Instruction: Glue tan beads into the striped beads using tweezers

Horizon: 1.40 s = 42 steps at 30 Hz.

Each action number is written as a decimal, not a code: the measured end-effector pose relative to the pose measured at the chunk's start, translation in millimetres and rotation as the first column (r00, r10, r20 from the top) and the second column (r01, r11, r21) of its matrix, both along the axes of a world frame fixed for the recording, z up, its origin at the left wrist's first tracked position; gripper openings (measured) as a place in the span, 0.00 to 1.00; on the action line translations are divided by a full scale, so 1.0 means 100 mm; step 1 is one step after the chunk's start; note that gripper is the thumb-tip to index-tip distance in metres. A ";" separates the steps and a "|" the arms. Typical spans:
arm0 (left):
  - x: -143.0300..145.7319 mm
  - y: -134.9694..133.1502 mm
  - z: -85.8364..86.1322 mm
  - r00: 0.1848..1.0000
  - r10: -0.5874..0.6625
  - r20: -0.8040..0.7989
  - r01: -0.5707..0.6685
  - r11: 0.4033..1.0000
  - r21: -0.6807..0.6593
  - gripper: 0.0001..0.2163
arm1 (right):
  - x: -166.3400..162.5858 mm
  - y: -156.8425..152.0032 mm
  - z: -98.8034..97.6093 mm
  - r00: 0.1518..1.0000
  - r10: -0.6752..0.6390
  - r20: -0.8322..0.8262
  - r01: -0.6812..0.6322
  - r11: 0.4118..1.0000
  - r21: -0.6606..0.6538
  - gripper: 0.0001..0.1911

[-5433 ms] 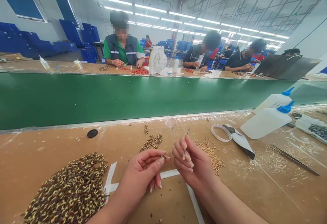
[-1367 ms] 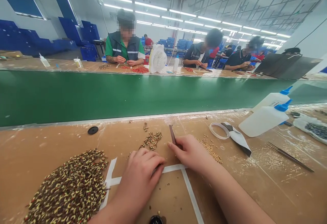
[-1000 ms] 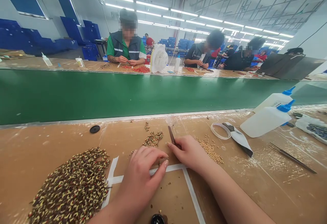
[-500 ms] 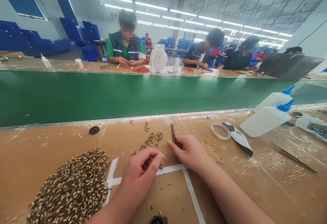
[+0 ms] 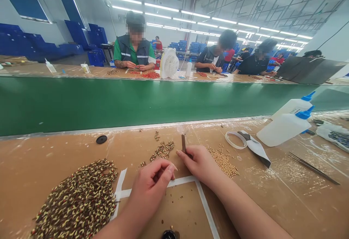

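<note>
My left hand (image 5: 154,180) is closed in a pinch, thumb against curled fingers, above the white tape line. Whatever lies between those fingertips is too small or hidden to make out. Close by on the right, my right hand (image 5: 200,162) is closed around brown tweezers (image 5: 183,143); only their flat back end shows, sticking up and away, and the tips are hidden. Just beyond my hands lie small brown-and-cream pieces (image 5: 163,150). A heap of tan beads (image 5: 223,162) sits beside my right hand. To the left spreads a large pile of brown, yellow-marked pieces (image 5: 79,199).
White tape (image 5: 205,204) frames part of the table, with a dark round container (image 5: 169,234) at its near edge. At right are a tape roll (image 5: 236,140), bottles (image 5: 283,128) and other tweezers (image 5: 313,168). A black disc (image 5: 101,139) lies left. Co-workers sit beyond the green belt (image 5: 163,102).
The tweezers in my right hand have turned more upright, and that hand has shifted slightly left. A small piece seen below my left fingertips no longer shows.
</note>
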<state>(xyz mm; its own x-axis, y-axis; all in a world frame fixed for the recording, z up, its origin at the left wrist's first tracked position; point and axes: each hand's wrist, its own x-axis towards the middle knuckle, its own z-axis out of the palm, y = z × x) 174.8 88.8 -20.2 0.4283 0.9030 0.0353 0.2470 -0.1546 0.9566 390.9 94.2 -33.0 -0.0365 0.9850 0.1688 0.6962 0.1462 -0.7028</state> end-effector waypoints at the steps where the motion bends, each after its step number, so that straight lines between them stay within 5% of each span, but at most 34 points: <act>1: 0.00 0.00 0.00 1.000 0.000 -0.002 0.000 1.000 -0.007 0.19 | 0.00 0.00 -0.01 0.999 0.002 -0.047 -0.001 1.000 0.017 0.26; 4: 0.01 0.00 0.02 1.000 -0.003 -0.005 0.002 0.999 -0.033 0.20 | 0.01 -0.01 -0.01 0.993 -0.023 -0.117 0.028 0.998 0.050 0.26; 13: 0.00 0.01 0.01 1.000 -0.015 -0.007 0.015 0.998 -0.055 0.20 | -0.01 0.01 0.02 0.997 -0.046 0.062 0.050 0.997 -0.054 0.26; 19: 0.02 0.03 -0.02 1.000 -0.027 -0.010 0.026 0.997 -0.068 0.19 | -0.03 -0.04 0.05 0.975 0.033 -0.221 -0.022 0.999 0.048 0.25; 24: 0.02 0.03 -0.02 0.997 -0.077 -0.031 0.074 0.995 -0.066 0.22 | -0.12 -0.17 0.17 0.828 0.300 -0.474 -0.180 0.943 0.281 0.24; 30: 0.02 0.02 0.04 0.992 -0.102 0.069 0.105 0.993 -0.046 0.24 | -0.23 -0.24 0.16 0.734 0.490 -0.471 -0.298 0.855 0.424 0.19; 34: 0.02 0.01 0.03 0.982 -0.114 0.147 0.134 0.982 -0.131 0.23 | -0.23 -0.23 0.15 0.759 0.473 -0.447 -0.233 0.839 0.492 0.15; 42: 0.03 0.04 0.03 0.940 -0.078 0.331 0.168 0.953 -0.251 0.25 | -0.22 -0.20 0.13 0.779 0.398 -0.485 -0.196 0.889 0.414 0.10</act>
<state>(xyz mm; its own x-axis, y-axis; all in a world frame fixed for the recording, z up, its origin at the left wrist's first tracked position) 177.7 93.1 -17.0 0.5437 0.8376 -0.0528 -0.0771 0.1125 0.9907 369.2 74.2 -20.4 -0.1212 0.8225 0.5557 0.0952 0.5668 -0.8183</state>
